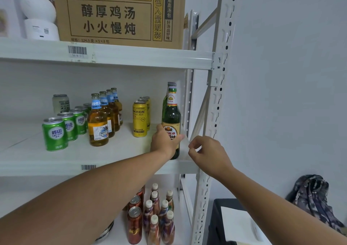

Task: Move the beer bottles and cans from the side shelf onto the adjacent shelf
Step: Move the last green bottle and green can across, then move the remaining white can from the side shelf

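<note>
Green beer bottle (171,117) upright on shelf (131,151), left-hand fingers (159,132) around it; right hand (208,151) loosely curled, seemingly empty.

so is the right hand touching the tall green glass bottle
Apart. The head view shows white shelf between the right hand and the tall green glass bottle; only the left hand holds it.

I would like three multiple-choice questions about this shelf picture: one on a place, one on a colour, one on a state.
1. Where does the green glass bottle stand?
A. right end of the middle shelf
B. top shelf
C. floor

2. What colour is the can next left of that bottle?
A. red
B. yellow
C. white

3. What is the left hand doing?
A. hanging empty
B. holding the cardboard box
C. holding the bottle in its grip

Answers: 1 A, it stands by the right upright post; 2 B, its body is yellow; 3 C, the fingers wrap the bottle's label, while the right hand holds nothing.
</note>
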The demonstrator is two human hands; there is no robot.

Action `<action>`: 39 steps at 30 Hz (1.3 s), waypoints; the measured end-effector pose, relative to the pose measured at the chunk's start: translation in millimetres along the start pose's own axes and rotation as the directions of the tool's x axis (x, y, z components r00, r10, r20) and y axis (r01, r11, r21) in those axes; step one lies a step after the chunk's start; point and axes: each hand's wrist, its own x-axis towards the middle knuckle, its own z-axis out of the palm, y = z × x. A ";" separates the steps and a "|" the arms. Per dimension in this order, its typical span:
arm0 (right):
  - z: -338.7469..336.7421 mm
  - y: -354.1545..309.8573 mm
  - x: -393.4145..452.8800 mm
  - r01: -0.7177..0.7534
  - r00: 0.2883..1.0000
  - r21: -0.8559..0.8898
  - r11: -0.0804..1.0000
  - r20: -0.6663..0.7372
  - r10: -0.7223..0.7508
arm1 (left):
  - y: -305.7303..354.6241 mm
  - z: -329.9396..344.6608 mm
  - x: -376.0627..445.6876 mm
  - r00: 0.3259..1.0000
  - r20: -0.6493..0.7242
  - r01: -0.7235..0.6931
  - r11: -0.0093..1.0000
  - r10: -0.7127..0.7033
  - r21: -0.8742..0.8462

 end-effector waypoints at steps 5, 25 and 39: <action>-4.3 2.9 -2.4 -0.016 1.000 -0.017 1.000 -0.010 0.016 | -6.8 -0.3 1.3 0.999 0.028 0.023 0.999 -0.022 -0.037; 13.0 -23.1 -0.6 0.020 0.991 -0.039 0.999 0.134 -0.015 | -89.8 -114.6 -13.7 0.954 0.270 -0.199 0.949 0.131 0.245; 47.0 -145.9 -28.2 0.161 0.967 -0.096 0.982 0.214 -0.138 | -166.7 -284.2 -40.1 0.969 0.200 -0.223 0.853 0.142 0.473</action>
